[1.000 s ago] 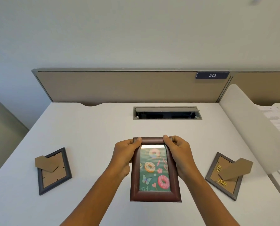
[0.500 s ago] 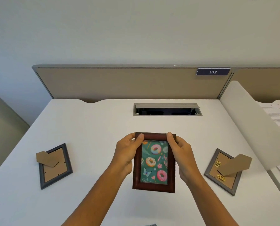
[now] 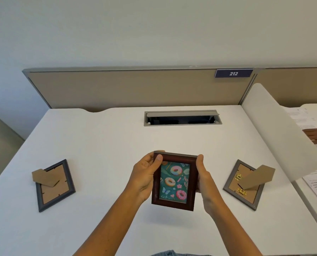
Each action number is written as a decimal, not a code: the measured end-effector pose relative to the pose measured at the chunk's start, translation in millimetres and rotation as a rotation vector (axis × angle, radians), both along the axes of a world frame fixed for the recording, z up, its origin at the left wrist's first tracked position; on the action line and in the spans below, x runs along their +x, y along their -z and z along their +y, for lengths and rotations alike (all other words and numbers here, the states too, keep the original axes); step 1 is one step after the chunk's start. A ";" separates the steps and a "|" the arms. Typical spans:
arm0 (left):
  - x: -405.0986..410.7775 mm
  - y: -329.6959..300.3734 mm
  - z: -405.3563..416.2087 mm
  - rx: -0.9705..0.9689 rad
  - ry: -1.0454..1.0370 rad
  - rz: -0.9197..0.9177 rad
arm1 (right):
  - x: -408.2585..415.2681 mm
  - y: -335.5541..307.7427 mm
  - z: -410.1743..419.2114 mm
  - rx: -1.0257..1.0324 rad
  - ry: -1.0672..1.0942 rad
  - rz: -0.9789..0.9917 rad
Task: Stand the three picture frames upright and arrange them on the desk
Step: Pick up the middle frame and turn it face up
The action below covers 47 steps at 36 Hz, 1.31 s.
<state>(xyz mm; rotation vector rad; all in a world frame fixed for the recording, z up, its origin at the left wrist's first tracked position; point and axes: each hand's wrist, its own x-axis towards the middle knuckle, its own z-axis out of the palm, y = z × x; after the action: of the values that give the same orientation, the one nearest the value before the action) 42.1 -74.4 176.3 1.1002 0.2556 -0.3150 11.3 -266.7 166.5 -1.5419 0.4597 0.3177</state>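
Brown donut-print frame (image 3: 174, 182) clamped at both side edges by left hand (image 3: 146, 177) and right hand (image 3: 204, 179) at desk (image 3: 108, 145) 6 o'clock; lower base first, easel splayed behind.

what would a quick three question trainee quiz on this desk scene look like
1. True or false: both hands hold the brown frame.
2. How many frames lie face down on the desk?
3. Which face-down frame shows gold hardware on its back: A, the left dark grey frame, or B, the right light grey frame?

Key
1. True: the left hand and right hand grip its sides.
2. Two.
3. B.
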 end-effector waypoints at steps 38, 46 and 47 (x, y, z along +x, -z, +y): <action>41.2 56.8 -24.9 0.147 0.074 0.034 | 13.9 56.9 -18.6 0.196 0.199 0.111; 54.6 65.9 -32.8 0.182 0.077 0.041 | 22.6 67.0 -23.1 0.207 0.227 0.105; 56.2 66.7 -33.8 0.190 0.080 0.041 | 23.7 67.8 -23.5 0.208 0.231 0.107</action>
<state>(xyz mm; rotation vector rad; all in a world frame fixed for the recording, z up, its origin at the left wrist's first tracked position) 98.3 -108.2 109.6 1.2944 0.2831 -0.3908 35.0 -290.3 98.7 -1.2602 0.6614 0.2603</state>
